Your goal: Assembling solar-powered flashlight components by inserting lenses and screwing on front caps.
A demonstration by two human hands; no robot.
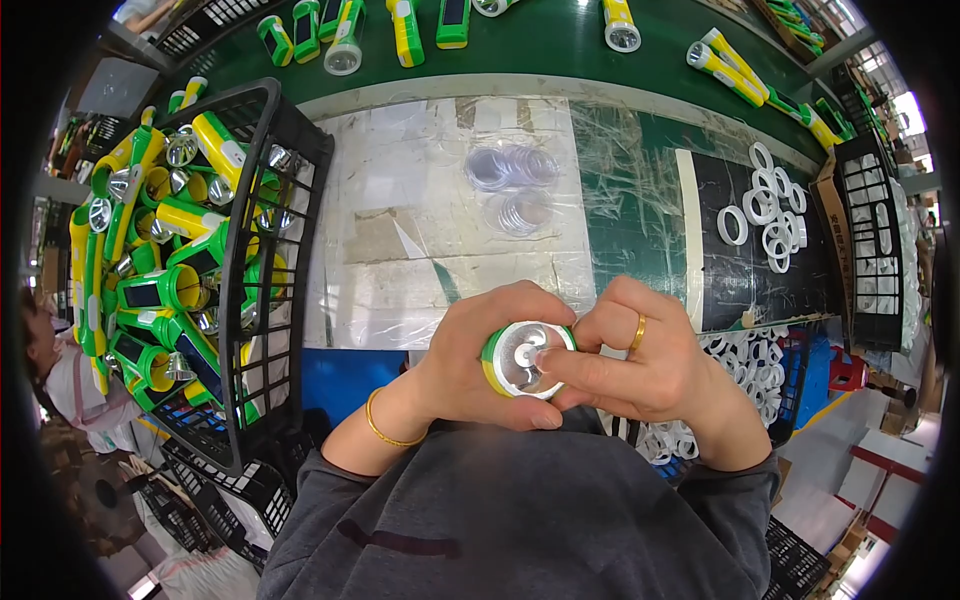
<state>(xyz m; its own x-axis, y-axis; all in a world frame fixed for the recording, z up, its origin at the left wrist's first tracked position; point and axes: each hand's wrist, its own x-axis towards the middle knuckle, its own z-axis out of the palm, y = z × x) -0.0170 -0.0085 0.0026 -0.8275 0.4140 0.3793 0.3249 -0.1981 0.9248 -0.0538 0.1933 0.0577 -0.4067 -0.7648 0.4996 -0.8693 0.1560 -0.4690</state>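
My left hand (470, 345) is wrapped round a green and yellow flashlight (490, 368), its round head tipped up toward me. A white ring (503, 381) lines the rim, and inside it shows a shiny reflector (522, 360). From the other side my right hand (630, 355) grips the head, with a fingertip over the reflector and other fingers curled against the rim. Whether a clear lens covers the reflector I cannot tell. Clear round lenses (515, 170) lie in overlapping rows on the table beyond my hands. Loose white rings (733, 226) are spread over a black board at the right.
A black basket (325, 165) full of flashlight bodies and reflectors stands at the left. Several flashlights (620, 30) lie on the green surface (550, 50) along the far side. More white rings (735, 365) fill a container below the table's right edge. Another black crate (868, 215) stands far right.
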